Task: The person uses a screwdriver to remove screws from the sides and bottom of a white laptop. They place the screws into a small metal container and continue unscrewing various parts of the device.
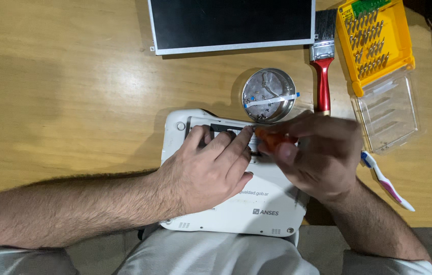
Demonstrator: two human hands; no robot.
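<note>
**Two hands working a screwdriver on an upturned white laptop**

I am looking straight down at a wooden counter. In the lower centre of the frame a small white laptop lies bottom side up, its near edge overhanging the counter toward my lap. My left hand lies flat on the shell, fingers loose and spread, pressing near a dark opening, gripping nothing. My right hand is closed around an orange-handled screwdriver, its tip hidden between the two hands.

I judge the laptop to be a stiff, fairly light plastic shell, smooth and liable to slide, so a flat palm on its back is the sensible hold. The screwdriver handle looks small and suited to a fingertip pinch.

Just above the laptop sits a round metal dish holding tiny screws and a flat ribbon cable. A detached screen panel lies at top centre. At right are a red-handled paintbrush, a yellow bit case with clear lid, and a toothbrush.
</note>
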